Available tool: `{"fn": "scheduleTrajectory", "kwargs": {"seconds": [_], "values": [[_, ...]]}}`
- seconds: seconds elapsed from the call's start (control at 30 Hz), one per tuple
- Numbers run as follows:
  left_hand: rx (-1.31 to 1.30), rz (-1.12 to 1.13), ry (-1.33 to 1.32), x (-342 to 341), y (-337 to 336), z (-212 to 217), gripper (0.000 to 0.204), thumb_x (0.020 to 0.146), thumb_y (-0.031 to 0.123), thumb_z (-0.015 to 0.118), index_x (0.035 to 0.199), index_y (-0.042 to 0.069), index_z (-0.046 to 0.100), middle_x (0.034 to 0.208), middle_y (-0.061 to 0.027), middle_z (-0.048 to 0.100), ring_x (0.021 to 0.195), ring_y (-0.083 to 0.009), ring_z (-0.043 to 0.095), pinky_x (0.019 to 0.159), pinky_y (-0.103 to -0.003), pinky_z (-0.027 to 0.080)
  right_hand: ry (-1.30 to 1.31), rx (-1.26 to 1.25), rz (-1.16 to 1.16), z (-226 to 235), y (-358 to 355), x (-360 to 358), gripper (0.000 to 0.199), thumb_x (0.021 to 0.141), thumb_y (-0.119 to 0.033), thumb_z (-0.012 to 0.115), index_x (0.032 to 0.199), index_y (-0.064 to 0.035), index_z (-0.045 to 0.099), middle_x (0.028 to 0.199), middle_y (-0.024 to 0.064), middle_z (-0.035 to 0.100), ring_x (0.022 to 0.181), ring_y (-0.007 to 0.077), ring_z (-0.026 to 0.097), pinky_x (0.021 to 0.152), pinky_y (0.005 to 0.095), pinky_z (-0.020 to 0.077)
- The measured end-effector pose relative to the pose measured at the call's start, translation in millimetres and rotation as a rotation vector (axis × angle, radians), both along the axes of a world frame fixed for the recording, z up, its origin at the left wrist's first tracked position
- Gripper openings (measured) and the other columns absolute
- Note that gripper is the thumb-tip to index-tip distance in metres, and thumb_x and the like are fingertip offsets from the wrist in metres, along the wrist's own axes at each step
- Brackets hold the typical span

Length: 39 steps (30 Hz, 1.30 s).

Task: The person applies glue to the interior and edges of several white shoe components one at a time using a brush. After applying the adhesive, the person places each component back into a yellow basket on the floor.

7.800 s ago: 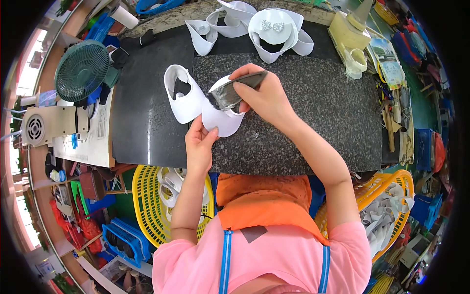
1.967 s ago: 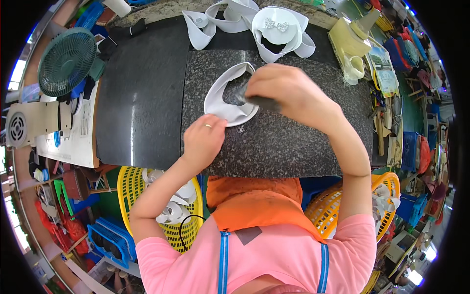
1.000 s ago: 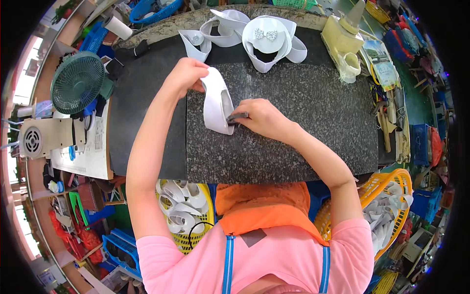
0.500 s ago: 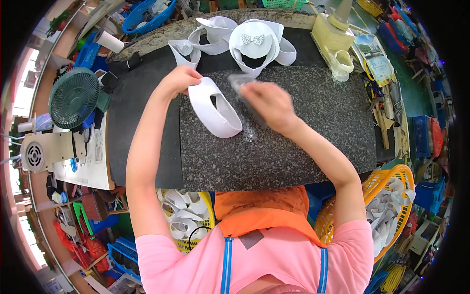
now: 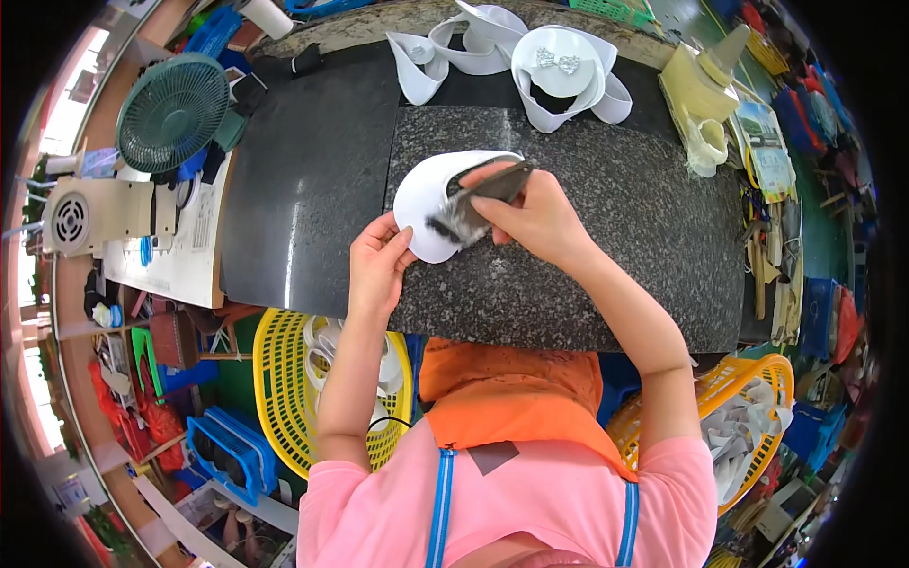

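Observation:
A white shoe upper (image 5: 426, 189) with a wide rounded front lies over the speckled dark stone slab (image 5: 606, 256). My left hand (image 5: 381, 265) pinches its near left edge, thumb on top. My right hand (image 5: 544, 216) grips a dark, flat-handled brush (image 5: 500, 189). The pale end of the brush is blurred and sits against the upper's inner edge, beside a black patch. Some of my right fingers pass behind the handle. Beyond my hands stand several more white uppers (image 5: 478, 47), one with a sparkling bow (image 5: 559, 62).
A green fan (image 5: 173, 112) and a beige machine (image 5: 95, 216) stand at the left. A cream-coloured container with a cone top (image 5: 696, 90) is at the far right. Yellow baskets with white pieces flank my lap, left (image 5: 275, 379) and right (image 5: 757, 369).
The upper has turned, and my left hand has moved from its far end to its near edge. My right hand has brought the brush onto the upper. The whole view has shifted.

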State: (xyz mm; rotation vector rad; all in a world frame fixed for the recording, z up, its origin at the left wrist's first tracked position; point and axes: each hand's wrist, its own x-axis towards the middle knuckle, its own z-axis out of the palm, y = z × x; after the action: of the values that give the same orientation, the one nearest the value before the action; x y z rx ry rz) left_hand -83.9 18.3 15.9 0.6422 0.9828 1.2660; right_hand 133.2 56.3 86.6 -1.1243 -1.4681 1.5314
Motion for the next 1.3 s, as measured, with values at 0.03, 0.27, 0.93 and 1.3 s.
{"fn": "scheduleTrajectory", "kwargs": {"seconds": [0.03,0.27,0.93,1.3], "values": [[0.027,0.008,0.035,1.1,-3.5,1.7,0.020,0.087,-0.003,0.054,0.107,-0.004,0.058,0.098,-0.0087,0.062,0.086,-0.0160,0.063,0.077,-0.029,0.055,-0.053,0.054,-0.058,3.1,2.6,-7.4,0.023,0.079,-0.007,0.060,0.100,0.0006,0.062,0.069,0.0068,0.063,0.053,0.0104,0.059,0.048,0.0257,0.0469],[0.039,0.073,0.063,7.7,-15.3,1.5,0.020,0.087,-0.004,0.052,0.107,-0.004,0.057,0.098,-0.0082,0.061,0.085,-0.0150,0.063,0.075,-0.029,0.056,-0.368,0.536,-0.359,0.5,15.1,-15.9,0.020,0.078,-0.009,0.058,0.097,-0.0026,0.060,0.067,0.0117,0.062,0.060,0.0175,0.063,0.056,0.0328,0.0473],[-0.604,0.794,0.437,-249.7,-322.6,-16.6,0.032,0.083,0.004,0.061,0.113,-0.006,0.056,0.099,-0.0119,0.064,0.086,-0.0202,0.064,0.076,-0.032,0.054,-0.314,0.317,-0.276,-32.9,-55.1,21.5,0.026,0.085,-0.006,0.060,0.110,0.0013,0.061,0.089,0.0075,0.063,0.063,0.0088,0.050,0.059,0.0207,0.0405],[-0.896,0.865,-0.011,-234.5,-451.5,-254.8,0.038,0.085,0.001,0.054,0.122,0.007,0.050,0.091,-0.0070,0.061,0.074,-0.0172,0.060,0.070,-0.032,0.052,-0.496,0.412,-0.270,-17.9,-87.7,25.3,0.026,0.088,-0.008,0.057,0.113,-0.0009,0.061,0.083,0.0039,0.060,0.064,0.0074,0.047,0.062,0.0200,0.0377]]}}
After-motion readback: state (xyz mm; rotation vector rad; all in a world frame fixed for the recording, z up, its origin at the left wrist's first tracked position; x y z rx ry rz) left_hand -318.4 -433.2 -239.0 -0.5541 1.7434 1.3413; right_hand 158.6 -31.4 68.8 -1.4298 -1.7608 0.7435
